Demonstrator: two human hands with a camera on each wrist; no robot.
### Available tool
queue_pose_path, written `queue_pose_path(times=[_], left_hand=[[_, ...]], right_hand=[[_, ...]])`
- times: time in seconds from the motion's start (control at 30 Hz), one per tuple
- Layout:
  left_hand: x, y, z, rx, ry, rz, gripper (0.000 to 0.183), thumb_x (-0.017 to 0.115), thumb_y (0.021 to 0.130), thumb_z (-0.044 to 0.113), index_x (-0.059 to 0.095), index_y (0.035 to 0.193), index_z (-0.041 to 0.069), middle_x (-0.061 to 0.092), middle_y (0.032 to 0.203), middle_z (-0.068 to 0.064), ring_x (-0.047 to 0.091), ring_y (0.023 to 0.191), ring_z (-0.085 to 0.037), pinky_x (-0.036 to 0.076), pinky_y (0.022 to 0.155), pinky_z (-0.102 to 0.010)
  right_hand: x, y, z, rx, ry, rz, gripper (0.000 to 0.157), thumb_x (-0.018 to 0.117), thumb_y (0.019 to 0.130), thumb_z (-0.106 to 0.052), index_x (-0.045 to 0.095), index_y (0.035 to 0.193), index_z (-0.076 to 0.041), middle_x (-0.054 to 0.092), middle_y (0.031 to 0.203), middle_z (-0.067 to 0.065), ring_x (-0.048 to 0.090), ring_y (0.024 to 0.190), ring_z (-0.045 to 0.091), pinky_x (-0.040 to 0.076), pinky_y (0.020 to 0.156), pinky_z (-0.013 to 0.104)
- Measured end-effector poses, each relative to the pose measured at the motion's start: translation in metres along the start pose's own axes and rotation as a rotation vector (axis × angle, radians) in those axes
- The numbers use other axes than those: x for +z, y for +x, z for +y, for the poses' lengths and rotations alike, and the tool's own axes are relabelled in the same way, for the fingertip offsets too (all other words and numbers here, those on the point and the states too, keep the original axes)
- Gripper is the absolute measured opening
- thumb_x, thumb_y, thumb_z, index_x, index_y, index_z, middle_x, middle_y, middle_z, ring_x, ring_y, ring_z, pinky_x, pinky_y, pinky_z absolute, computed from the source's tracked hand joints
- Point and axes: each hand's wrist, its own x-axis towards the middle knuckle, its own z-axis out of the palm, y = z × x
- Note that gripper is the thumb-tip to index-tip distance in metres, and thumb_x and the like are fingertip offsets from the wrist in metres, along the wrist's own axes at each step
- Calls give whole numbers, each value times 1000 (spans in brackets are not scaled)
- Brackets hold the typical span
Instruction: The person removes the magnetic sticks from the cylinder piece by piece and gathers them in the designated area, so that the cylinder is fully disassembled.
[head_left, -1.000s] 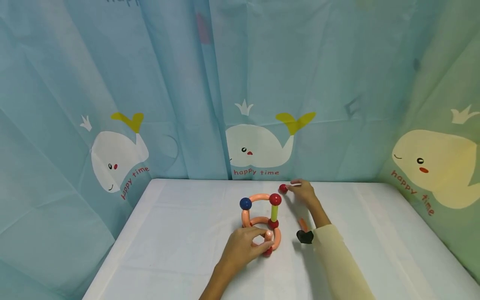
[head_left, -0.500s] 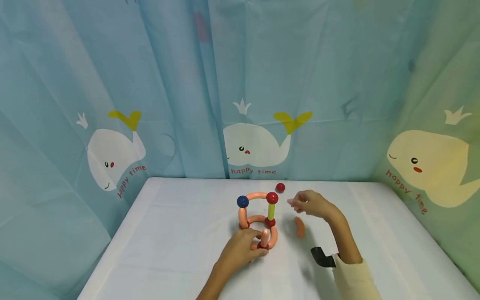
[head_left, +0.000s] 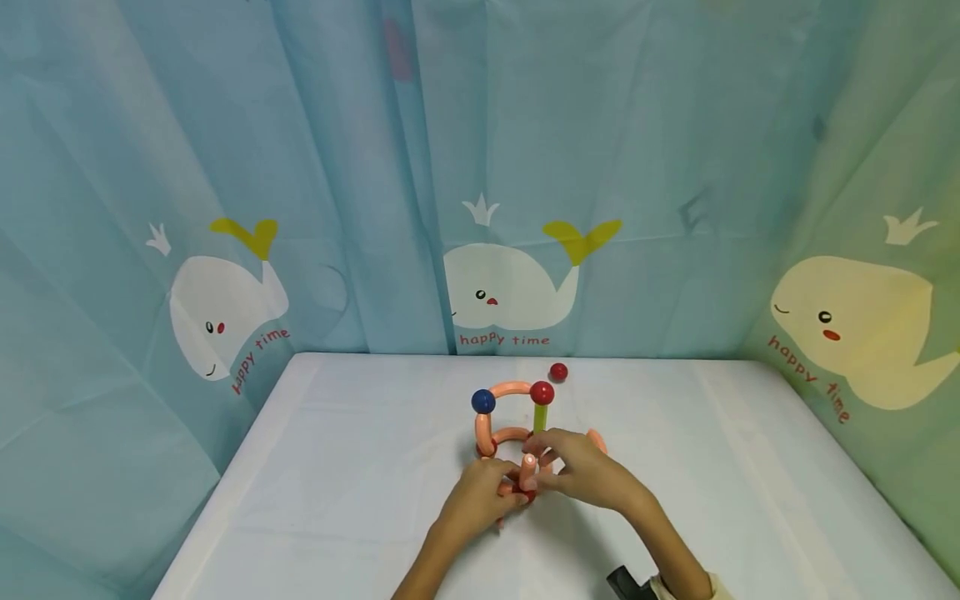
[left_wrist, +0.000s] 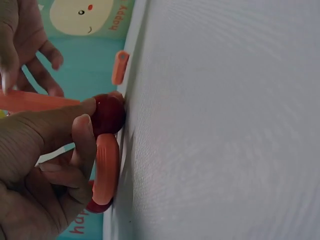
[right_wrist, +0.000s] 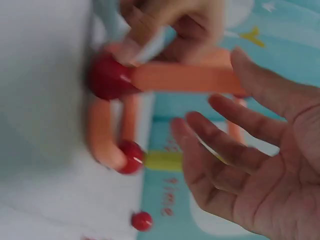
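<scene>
A small frame of magnetic balls and rods stands on the white table. My left hand (head_left: 476, 500) pinches a red ball (left_wrist: 109, 117) at its near base corner, where an upright orange rod (head_left: 528, 472) rises. Around that rod my right hand (head_left: 588, 473) is spread, its thumb by the rod's upper end and its other fingers loosely bent, as the right wrist view shows. Behind, a blue ball (head_left: 483, 401) and a red ball (head_left: 542, 392) top the frame, joined by a curved orange rod (head_left: 512, 387). A yellow-green rod (head_left: 540, 418) supports the upper red ball. My hands hide part of the base.
A loose red ball (head_left: 558, 372) lies near the table's back edge. One loose curved orange rod (head_left: 597, 440) rests right of the frame, partly behind my right hand. A blue curtain (head_left: 645, 167) with printed whales hangs behind the white table (head_left: 337, 467).
My right hand has let go of the loose red ball at the back and come down and left to the upright orange rod. My left hand stays at the frame's near corner.
</scene>
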Motion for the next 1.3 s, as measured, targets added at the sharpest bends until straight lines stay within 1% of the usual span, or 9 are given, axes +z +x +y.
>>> queue_pose_path(times=[0.1, 0.2, 0.33, 0.43, 0.7, 0.87, 1.0, 1.13, 1.3], left_hand=[[1, -1, 0, 16, 33, 20, 13, 80, 81, 26, 74, 91, 19, 55, 66, 13, 42, 58, 4, 36, 54, -15], [2, -2, 0, 23, 71, 43, 12, 80, 79, 24, 70, 84, 19, 49, 63, 13, 39, 61, 3, 33, 55, -15], [2, -2, 0, 19, 48, 42, 15, 79, 79, 21, 64, 77, 19, 43, 58, 13, 36, 57, 3, 30, 52, -14], [2, -1, 1, 7, 0, 33, 14, 78, 80, 18, 65, 76, 18, 43, 56, 13, 35, 50, 5, 29, 49, -13], [1, -3, 2, -4, -15, 48, 10, 79, 80, 21, 73, 87, 16, 56, 64, 13, 40, 53, 5, 36, 53, -15], [0, -4, 1, -24, -44, 51, 18, 78, 82, 26, 75, 96, 16, 68, 75, 11, 46, 54, 6, 42, 60, -15], [0, -5, 1, -21, -33, 66, 20, 79, 81, 26, 75, 98, 16, 71, 81, 9, 49, 61, 4, 42, 62, -16], [2, -5, 2, -23, 0, 71, 21, 81, 79, 24, 75, 98, 16, 72, 88, 8, 55, 71, -1, 43, 65, -17], [2, -6, 5, -35, 15, 70, 24, 81, 79, 28, 75, 99, 17, 74, 93, 7, 61, 80, -4, 49, 71, -22]], right_hand=[[14, 1, 3, 5, 20, 55, 24, 74, 86, -14, 65, 107, -5, 66, 103, 3, 66, 93, 22, 57, 76, 33], [25, 2, 6, 22, 22, 96, 20, 75, 85, -17, 65, 99, -7, 64, 95, 0, 66, 91, 21, 57, 74, 32], [35, 2, 9, 24, -38, 146, 15, 77, 83, -13, 62, 88, -11, 62, 86, -2, 61, 83, 11, 55, 69, 27], [42, 2, 11, 31, -80, 169, 16, 77, 82, -9, 62, 88, -10, 62, 86, -2, 57, 77, 4, 51, 65, 21], [53, 1, 12, 34, -111, 242, 20, 73, 79, 3, 61, 86, -12, 63, 84, -2, 57, 75, 2, 51, 62, 18], [58, -2, 16, -9, -100, 319, 22, 77, 78, 2, 61, 84, -12, 64, 82, -3, 57, 76, 1, 53, 61, 20], [60, -5, 19, -24, -48, 367, 19, 78, 79, -1, 63, 83, -11, 65, 79, -4, 57, 75, -1, 54, 60, 19], [62, -8, 20, 36, 18, 386, 14, 77, 81, -6, 64, 83, -10, 66, 80, -4, 59, 73, -2, 53, 59, 16], [65, -11, 21, 178, 73, 446, 13, 78, 81, -10, 66, 86, -10, 69, 83, -1, 68, 77, 10, 52, 62, 14]])
